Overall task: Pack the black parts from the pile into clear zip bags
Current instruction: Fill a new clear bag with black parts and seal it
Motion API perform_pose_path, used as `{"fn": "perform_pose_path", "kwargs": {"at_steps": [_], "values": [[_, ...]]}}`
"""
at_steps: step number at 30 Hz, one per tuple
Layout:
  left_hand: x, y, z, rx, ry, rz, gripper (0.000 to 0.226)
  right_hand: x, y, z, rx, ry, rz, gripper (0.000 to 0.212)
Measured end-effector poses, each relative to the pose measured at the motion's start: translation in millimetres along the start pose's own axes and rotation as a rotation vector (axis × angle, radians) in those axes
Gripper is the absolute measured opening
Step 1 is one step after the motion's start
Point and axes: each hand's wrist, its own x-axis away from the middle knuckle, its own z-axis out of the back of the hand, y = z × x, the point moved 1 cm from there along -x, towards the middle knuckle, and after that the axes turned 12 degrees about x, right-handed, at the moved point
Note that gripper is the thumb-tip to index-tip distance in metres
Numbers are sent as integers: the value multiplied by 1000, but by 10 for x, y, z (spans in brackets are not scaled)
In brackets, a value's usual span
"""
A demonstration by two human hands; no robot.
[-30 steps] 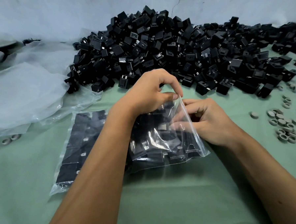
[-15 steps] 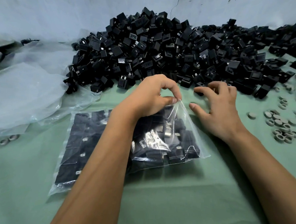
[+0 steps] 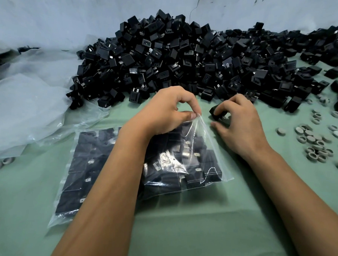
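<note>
A big pile of black parts (image 3: 187,60) lies along the back of the green table (image 3: 197,237). My left hand (image 3: 165,112) pinches the top edge of a clear zip bag (image 3: 208,149) and holds its mouth up; the bag holds several black parts. Just right of the bag's mouth, my right hand (image 3: 240,125) curls its fingers round one black part (image 3: 217,111) at the pile's front edge. A second clear bag (image 3: 77,172), packed flat with black parts, lies to the left, partly under my left forearm.
Crumpled clear plastic sheeting (image 3: 24,104) covers the table's left side. Several small grey rings and caps (image 3: 316,143) are scattered at the right, and two grey rings (image 3: 2,163) sit at the far left. A pale wall stands behind the pile.
My right hand left the bag's mouth, reached to the pile's front edge, and now curls round one black part. My left hand kept its pinch on the bag's edge.
</note>
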Motion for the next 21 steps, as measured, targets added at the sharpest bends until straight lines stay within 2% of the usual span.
{"fn": "perform_pose_path", "kwargs": {"at_steps": [5, 9, 14, 18, 21], "values": [[7, 12, 4, 21, 15, 0, 15, -6, -2, -10, 0, -56, 56, 30], [10, 15, 8, 53, 19, -2, 13, 13, -42, -25, -106, -96, 107, 30], [13, 3, 28, 57, 31, -1, 12, 61, -70, 72, -421, -68, -18, 5], [19, 15, 44, 57, 28, -6, 11, 95, -105, 228, -644, -204, 26, 31], [25, 21, 52, 50, 28, -10, 11, 136, -157, 231, -715, -343, 48, 29]]}}
